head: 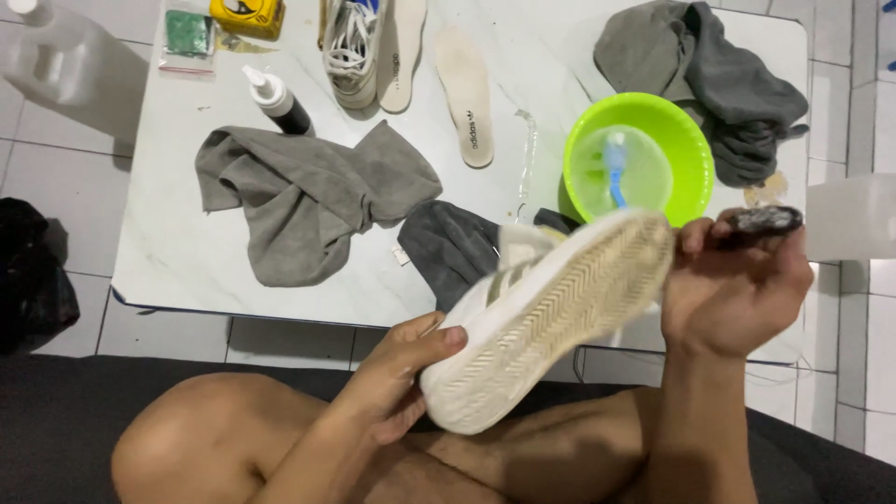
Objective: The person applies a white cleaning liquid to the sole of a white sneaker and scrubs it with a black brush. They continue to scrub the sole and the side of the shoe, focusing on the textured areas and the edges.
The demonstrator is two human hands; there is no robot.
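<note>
- Left hand (397,378): fingers closed around the heel of a white sneaker (551,317), held sole-up over the lap, in front of the table (168,233).
- Right hand (733,294): closed on a dark brush (765,221), its side touching the sneaker's toe.
- Green bowl (639,154) of water: just behind the toe, with a blue-handled brush (614,168) standing in it.
- Grey cloth (308,201), squeeze bottle (275,98), two insoles (467,93): on the table.
- Risk: hard strokes could twist the sneaker from the one-handed heel grip; a swing of the toe might tip the bowl.
</note>
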